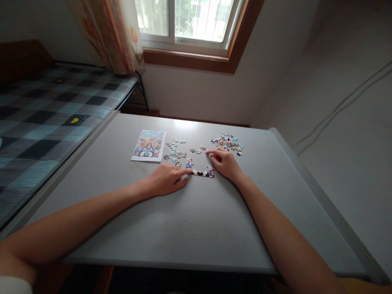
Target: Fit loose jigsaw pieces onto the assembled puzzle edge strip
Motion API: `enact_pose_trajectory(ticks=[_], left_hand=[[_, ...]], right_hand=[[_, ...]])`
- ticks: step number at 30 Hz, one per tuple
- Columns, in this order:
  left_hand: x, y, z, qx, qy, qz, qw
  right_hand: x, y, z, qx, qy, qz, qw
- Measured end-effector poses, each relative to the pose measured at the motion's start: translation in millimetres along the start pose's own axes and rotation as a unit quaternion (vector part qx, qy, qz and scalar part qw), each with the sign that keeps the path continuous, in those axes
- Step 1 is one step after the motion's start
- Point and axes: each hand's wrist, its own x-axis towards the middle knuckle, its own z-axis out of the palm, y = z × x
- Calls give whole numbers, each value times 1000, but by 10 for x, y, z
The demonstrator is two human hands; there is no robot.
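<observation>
Desk: grey desk (pixel 190 220), long side running left to right; I see both my forearms reaching across it from the near edge.
Left hand: left hand (pixel 167 179) lies palm down on the desk, fingers loosely stretched and grasping nothing, the forefinger tip touching the left end of the joined strip (pixel 202 173).
Right hand: right hand (pixel 225 163) rests just right of that strip, fingers curled, tips pressed to the desk among small pieces; I cannot tell whether a piece is pinched under them.
Joined strip: short row of linked jigsaw pieces, lying flat between my two hands, a little nearer than the loose ones.
Loose pieces, centre: scattered pieces (pixel 176 152) with pale blue faces lie just beyond my left hand, near the picture card.
Loose pieces, far right: denser heap of pieces (pixel 228 143) sits beyond my right hand, apart from the strip.
Picture card: colourful printed card (pixel 149 145) lies flat to the left of the pieces.
Bed: checked bed (pixel 45 118) stands along the left side of the desk.
Window: window (pixel 186 20) with a curtain (pixel 110 32) on the far wall.
</observation>
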Motion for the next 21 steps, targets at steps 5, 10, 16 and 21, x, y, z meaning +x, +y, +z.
enact_pose_trajectory(ticks=[5,10,16,21], left_hand=[[-1,-2,0,2,-3,-5,1000],[-12,-7,3,3,-2,-4,1000],[-8,1,-4,6,-2,-4,1000],[-5,3,-7,1,-1,-6,1000]], right_hand=[[0,-11,-9,4,1,-1,1000],[3,-16,-8,6,0,2,1000],[3,-24,-8,6,0,3,1000],[-4,-17,-4,7,1,1,1000]])
